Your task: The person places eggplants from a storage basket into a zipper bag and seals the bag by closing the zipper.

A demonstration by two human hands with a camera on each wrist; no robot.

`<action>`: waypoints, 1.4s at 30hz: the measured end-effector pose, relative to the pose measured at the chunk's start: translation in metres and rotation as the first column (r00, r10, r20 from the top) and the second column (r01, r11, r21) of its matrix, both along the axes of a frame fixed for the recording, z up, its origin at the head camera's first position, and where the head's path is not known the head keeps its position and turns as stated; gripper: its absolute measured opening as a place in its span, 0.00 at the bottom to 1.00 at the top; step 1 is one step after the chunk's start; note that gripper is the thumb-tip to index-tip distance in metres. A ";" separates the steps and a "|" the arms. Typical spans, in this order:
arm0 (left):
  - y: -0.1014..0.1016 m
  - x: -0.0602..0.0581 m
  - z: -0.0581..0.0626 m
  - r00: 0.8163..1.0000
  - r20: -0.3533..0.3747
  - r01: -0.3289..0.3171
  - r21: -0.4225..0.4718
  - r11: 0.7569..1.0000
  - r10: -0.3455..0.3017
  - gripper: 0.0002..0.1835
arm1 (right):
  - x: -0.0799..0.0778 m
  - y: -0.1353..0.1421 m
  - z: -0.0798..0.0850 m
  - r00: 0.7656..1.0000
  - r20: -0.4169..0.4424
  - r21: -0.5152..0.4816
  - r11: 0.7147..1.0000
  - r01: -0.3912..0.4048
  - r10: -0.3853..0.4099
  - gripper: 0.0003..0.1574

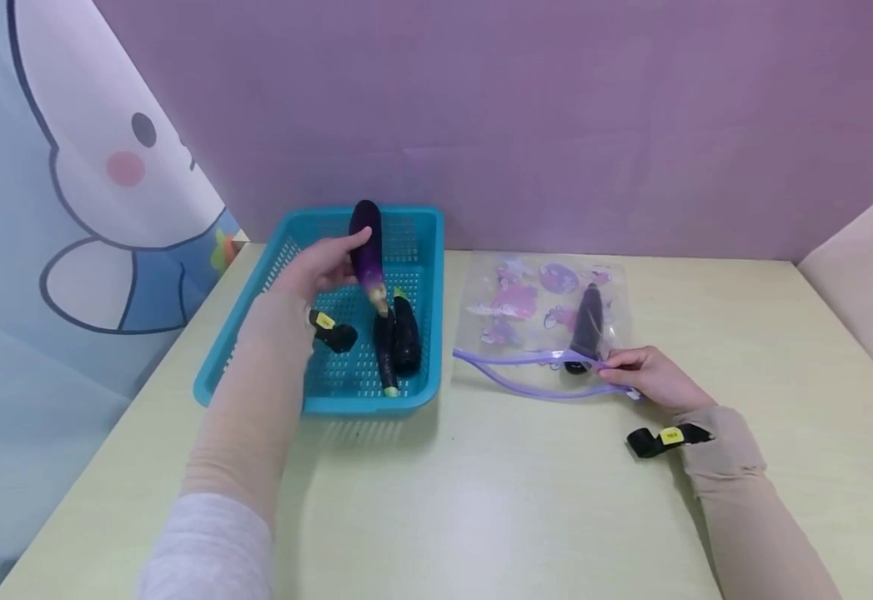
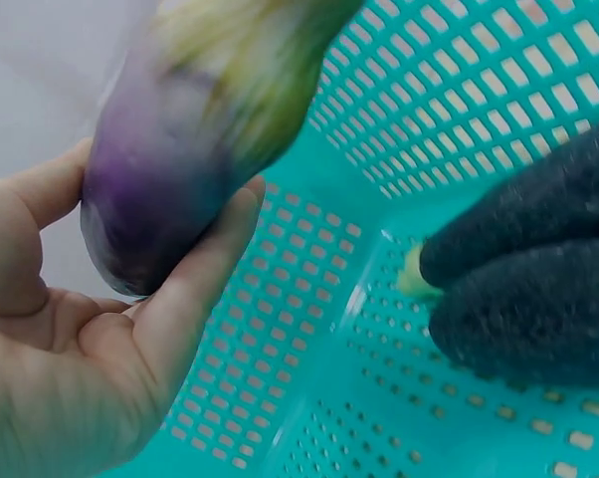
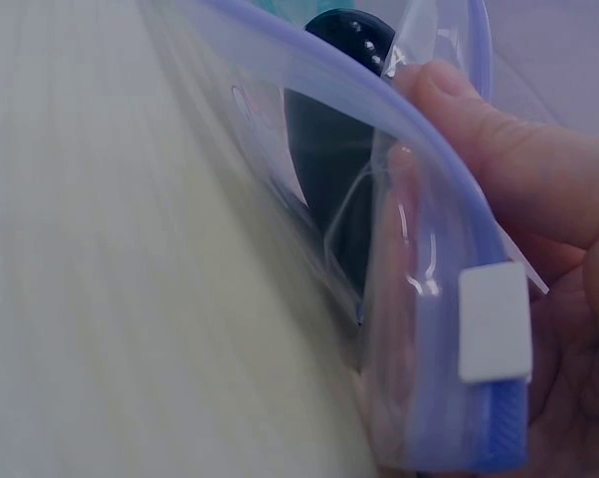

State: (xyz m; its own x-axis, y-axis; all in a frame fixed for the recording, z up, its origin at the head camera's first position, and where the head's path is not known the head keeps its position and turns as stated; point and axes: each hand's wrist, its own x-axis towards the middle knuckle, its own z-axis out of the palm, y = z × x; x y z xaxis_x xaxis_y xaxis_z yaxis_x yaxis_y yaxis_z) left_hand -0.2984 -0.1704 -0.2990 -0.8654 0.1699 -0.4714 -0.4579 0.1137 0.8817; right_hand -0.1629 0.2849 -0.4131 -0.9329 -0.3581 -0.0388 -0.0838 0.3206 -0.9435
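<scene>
My left fingers and thumb [image 1: 327, 262] grip 1 eggplant [image 1: 365, 246] over the blue basket [image 1: 372, 406], where 2 darker eggplants [image 1: 406, 337] lie side by side. Its smooth skin could slip if my hold is loose, dropping it onto that pair. My right hand [image 1: 654, 377] pinches the zip bag [image 1: 507, 300] at 1 end of its parted mouth (beside the white slider [image 3: 495, 321]). Held only there, the mouth might sag closed, or a tug could roll the bagged eggplant [image 1: 589, 321] out.
</scene>
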 end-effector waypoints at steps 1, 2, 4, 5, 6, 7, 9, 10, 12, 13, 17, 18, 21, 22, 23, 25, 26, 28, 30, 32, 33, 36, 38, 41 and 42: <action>0.001 0.000 0.001 1.000 -0.001 -0.012 0.014 1.000 0.012 0.38 | 0.000 0.000 0.000 1.000 0.000 0.000 1.000 0.000 0.000 0.09; 0.002 0.001 0.003 1.000 -0.004 -0.017 0.021 1.000 0.017 0.38 | 0.000 0.000 0.000 1.000 0.003 -0.002 1.000 0.001 0.000 0.09; 0.003 0.003 0.006 1.000 -0.011 -0.021 0.036 0.999 0.021 0.37 | 0.001 0.000 0.000 1.000 0.011 -0.015 1.000 -0.008 0.008 0.10; 0.004 0.004 0.007 1.000 -0.013 -0.021 0.045 0.999 0.022 0.37 | 0.001 0.000 0.000 1.000 0.017 -0.025 1.000 -0.012 0.012 0.10; 0.005 0.004 0.007 1.000 -0.015 -0.016 0.052 0.999 0.017 0.37 | 0.001 -0.001 -0.001 1.000 0.024 -0.036 0.999 -0.015 0.016 0.11; 0.005 0.005 0.008 1.000 -0.018 -0.011 0.055 0.998 0.012 0.37 | 0.001 -0.001 -0.002 0.999 0.028 -0.040 0.999 -0.019 0.020 0.11; 0.006 0.007 0.010 1.000 -0.023 -0.006 0.070 0.998 0.007 0.37 | 0.001 -0.001 -0.002 0.999 0.032 -0.037 0.999 -0.022 0.023 0.10; 0.007 0.008 0.011 1.000 -0.027 -0.003 0.077 0.997 0.005 0.37 | 0.001 -0.002 -0.002 0.999 0.030 -0.033 0.999 -0.018 0.019 0.10; 0.008 0.009 0.014 0.999 -0.041 0.007 0.088 0.996 -0.003 0.38 | 0.000 -0.002 -0.002 1.000 0.024 -0.021 1.000 -0.011 0.012 0.09; 0.008 0.010 0.016 0.999 -0.050 0.009 0.096 0.995 -0.004 0.37 | 0.000 -0.002 -0.002 1.000 0.020 -0.016 1.000 -0.009 0.009 0.09; 0.010 0.015 0.023 0.996 -0.085 0.024 0.130 0.991 -0.013 0.37 | 0.000 -0.002 -0.004 0.999 0.031 -0.034 0.999 -0.007 0.008 0.11; 0.010 0.016 0.024 0.996 -0.090 0.025 0.139 0.990 -0.013 0.37 | 0.000 -0.002 -0.005 0.999 0.033 -0.038 0.999 -0.008 0.010 0.12; 0.010 0.021 0.028 0.995 -0.099 0.031 0.177 0.984 -0.013 0.39 | 0.000 -0.003 -0.006 0.999 0.039 -0.042 0.999 -0.012 0.013 0.11; 0.011 0.022 0.029 0.995 -0.101 0.029 0.192 0.981 -0.010 0.38 | 0.000 -0.003 -0.007 0.999 0.037 -0.038 0.999 -0.012 0.013 0.11; 0.011 0.023 0.030 0.995 -0.104 0.032 0.207 0.978 -0.011 0.38 | 0.000 -0.003 -0.007 0.999 0.035 -0.036 0.999 -0.011 0.012 0.11; 0.013 0.025 0.033 0.994 -0.112 0.041 0.237 0.971 -0.015 0.38 | 0.000 -0.003 -0.006 0.999 0.031 -0.028 1.000 -0.010 0.011 0.11; 0.015 0.026 0.035 0.993 -0.117 0.049 0.245 0.968 -0.021 0.38 | 0.000 -0.003 -0.006 1.000 0.028 -0.027 1.000 -0.009 0.010 0.11; 0.017 0.029 0.037 0.991 -0.131 0.069 0.267 0.961 -0.035 0.37 | -0.001 -0.002 -0.006 1.000 0.028 -0.033 0.999 -0.010 0.011 0.12; 0.020 0.032 0.039 0.987 -0.151 0.099 0.278 0.956 -0.058 0.36 | -0.001 -0.002 -0.005 1.000 0.028 -0.045 0.999 -0.011 0.012 0.13; 0.022 0.035 0.041 0.983 -0.170 0.122 0.289 0.949 -0.074 0.33 | -0.001 -0.002 -0.004 1.000 0.024 -0.062 0.998 -0.017 0.018 0.14; 0.023 0.036 0.042 0.980 -0.180 0.134 0.293 0.947 -0.083 0.32 | -0.001 -0.002 -0.004 1.000 0.022 -0.066 0.998 -0.020 0.021 0.14; 0.023 0.037 0.043 0.973 -0.196 0.176 0.284 0.942 -0.123 0.29 | -0.002 -0.002 -0.002 1.000 0.018 -0.077 0.997 -0.024 0.025 0.14; 0.023 0.037 0.043 0.963 -0.200 0.228 0.261 0.938 -0.178 0.30 | -0.002 -0.002 -0.002 1.000 0.021 -0.073 0.997 -0.019 0.021 0.13; 0.023 0.036 0.042 0.941 -0.197 0.315 0.218 0.924 -0.274 0.33 | -0.001 -0.002 -0.001 0.999 0.034 -0.059 0.998 -0.007 0.009 0.13; 0.024 0.036 0.042 0.933 -0.195 0.340 0.207 0.917 -0.302 0.34 | -0.001 -0.002 -0.001 0.999 0.039 -0.053 0.999 -0.005 0.007 0.13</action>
State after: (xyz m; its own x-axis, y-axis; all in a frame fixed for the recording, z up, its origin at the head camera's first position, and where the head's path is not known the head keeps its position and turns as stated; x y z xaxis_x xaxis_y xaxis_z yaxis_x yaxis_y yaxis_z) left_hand -0.2620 -0.1462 -0.2575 -0.8049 0.5391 -0.2481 -0.2863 0.0135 0.9581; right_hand -0.1638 0.2833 -0.4141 -0.9289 -0.3660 -0.0561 -0.0482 0.2697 -0.9617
